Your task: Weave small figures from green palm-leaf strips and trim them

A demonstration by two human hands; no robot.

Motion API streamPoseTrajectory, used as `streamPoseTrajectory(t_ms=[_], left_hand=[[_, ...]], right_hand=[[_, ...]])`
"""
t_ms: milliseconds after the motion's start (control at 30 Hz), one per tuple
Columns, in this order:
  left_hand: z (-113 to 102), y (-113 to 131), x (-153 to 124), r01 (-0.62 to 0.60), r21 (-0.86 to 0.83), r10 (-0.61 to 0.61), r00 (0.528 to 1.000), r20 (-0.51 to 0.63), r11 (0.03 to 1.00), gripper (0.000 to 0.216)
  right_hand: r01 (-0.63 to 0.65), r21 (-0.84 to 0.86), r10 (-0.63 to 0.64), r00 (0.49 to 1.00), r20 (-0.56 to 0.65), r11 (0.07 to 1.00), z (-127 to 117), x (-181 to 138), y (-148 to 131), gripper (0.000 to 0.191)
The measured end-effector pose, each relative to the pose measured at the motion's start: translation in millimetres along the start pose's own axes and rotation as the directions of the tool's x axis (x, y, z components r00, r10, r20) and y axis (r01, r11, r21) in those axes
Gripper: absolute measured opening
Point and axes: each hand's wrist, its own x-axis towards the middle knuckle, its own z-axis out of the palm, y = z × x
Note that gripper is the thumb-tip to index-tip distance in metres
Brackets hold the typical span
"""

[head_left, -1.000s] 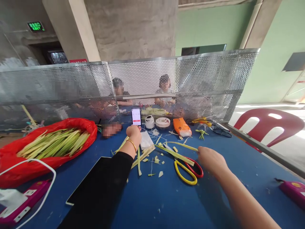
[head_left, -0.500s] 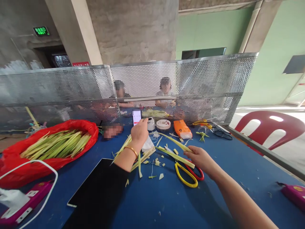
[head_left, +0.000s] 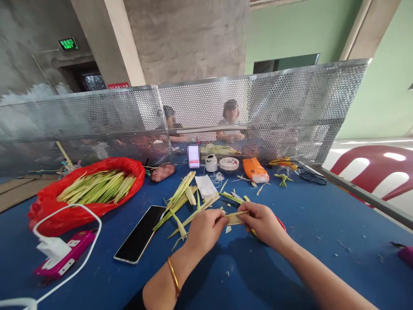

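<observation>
Counting from my hands, a pink power strip (head_left: 67, 259) with a white plug (head_left: 54, 248) sits at nine o'clock, in front of a red bag (head_left: 43, 215) full of leaves (head_left: 103, 189). Nearer, a black phone (head_left: 139, 236) lies with loose leaves (head_left: 180, 193) by its right edge, toward ten. A lit phone (head_left: 194, 156) stands at eleven. My left hand (head_left: 204, 229) pinches one end of a pale leaf strip (head_left: 235, 218), centred on the clock. A holed metal panel (head_left: 200, 97) blocks twelve; an orange packet (head_left: 254, 170) lies at one. My right hand (head_left: 262, 221) pinches the strip's other end, half hiding scissors (head_left: 282, 223). Toward half past two, a red chair (head_left: 371, 170).
</observation>
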Motion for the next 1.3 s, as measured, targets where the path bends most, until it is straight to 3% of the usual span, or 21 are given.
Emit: streamPoseTrajectory(t_ms=[100, 200, 333, 467, 533, 567, 633, 700, 733, 800, 833, 900, 967, 1067, 1200, 1267, 1300], left_hand=[[-8, -7, 5, 0.051, 0.075, -0.049, 0.998, -0.030, 0.996, 0.027], [-20, -20, 10, 0.151, 0.138, -0.132, 0.982, -0.135, 0.979, 0.028], [-33, -31, 11, 0.259, 0.165, -0.203, 0.934, -0.295, 0.952, 0.028], [-38, -34, 11, 0.259, 0.099, -0.208, 0.908, -0.363, 0.961, 0.026], [-40, -37, 12, 0.274, 0.072, -0.223, 0.888, -0.403, 0.959, 0.025], [-41, -39, 12, 0.290, 0.072, -0.227, 0.859, -0.458, 0.954, 0.025], [-42, -40, 11, 0.307, 0.089, -0.187, 0.759, -0.624, 0.948, 0.025], [-37, -35, 9, 0.235, 0.130, -0.061, 0.663, -0.746, 0.963, 0.026], [-33, -30, 8, 0.141, 0.159, 0.022, 0.676, -0.737, 0.977, 0.027], [-20, -17, 4, -0.120, 0.199, 0.212, 0.808, -0.550, 0.973, 0.022], [-12, -10, 3, -0.189, 0.184, 0.253, 0.862, -0.439, 0.964, 0.022], [1, -1, 0, -0.174, 0.102, 0.195, 0.944, -0.267, 0.979, 0.022], [10, 2, -1, -0.068, 0.013, 0.069, 0.991, -0.115, 0.998, 0.019], [15, -2, 0, 0.099, -0.193, -0.095, 0.995, 0.028, 0.976, 0.028], [13, -8, 3, 0.206, -0.400, -0.202, 0.978, 0.053, 0.893, 0.032], [11, -10, 5, 0.266, -0.444, -0.277, 0.960, 0.040, 0.856, 0.031], [10, -11, 6, 0.294, -0.469, -0.313, 0.949, 0.039, 0.833, 0.030]], right_hand=[[-0.041, 0.024, 0.045, 0.979, -0.196, 0.999, -19, 6, 8, 0.020], [-0.077, 0.027, 0.082, 0.920, -0.383, 0.997, -39, 11, 13, 0.023], [-0.078, 0.039, 0.087, 0.917, -0.390, 0.996, -42, 13, 16, 0.027], [-0.086, 0.077, 0.109, 0.910, -0.400, 0.993, -41, 13, 19, 0.027], [-0.097, 0.053, 0.111, 0.879, -0.463, 0.994, -45, 13, 19, 0.024], [-0.101, 0.028, 0.101, 0.854, -0.511, 0.995, -48, 13, 19, 0.023], [-0.100, -0.033, 0.062, 0.810, -0.583, 0.994, -49, 12, 17, 0.021], [-0.068, -0.080, 0.012, 0.830, -0.557, 0.994, -44, 11, 14, 0.020], [-0.041, -0.087, -0.008, 0.868, -0.496, 0.995, -39, 10, 13, 0.020], [0.017, -0.084, -0.043, 0.945, -0.323, 0.996, -25, 7, 10, 0.021], [0.039, -0.091, -0.060, 0.969, -0.239, 0.995, -17, 5, 10, 0.023], [0.067, -0.127, -0.081, 0.990, -0.113, 0.990, -3, 2, 9, 0.024], [0.079, -0.172, -0.089, 0.994, -0.055, 0.982, 6, -1, 10, 0.023], [0.078, -0.181, -0.087, 0.995, -0.044, 0.980, 9, -1, 9, 0.024], [0.064, -0.178, -0.067, 0.998, -0.012, 0.982, -8, 2, 3, 0.031], [-0.006, -0.382, 0.003, 1.000, -0.008, 0.924, -20, 2, 2, 0.025], [-0.054, -0.546, 0.057, 0.998, -0.011, 0.836, -25, 1, 2, 0.019]])
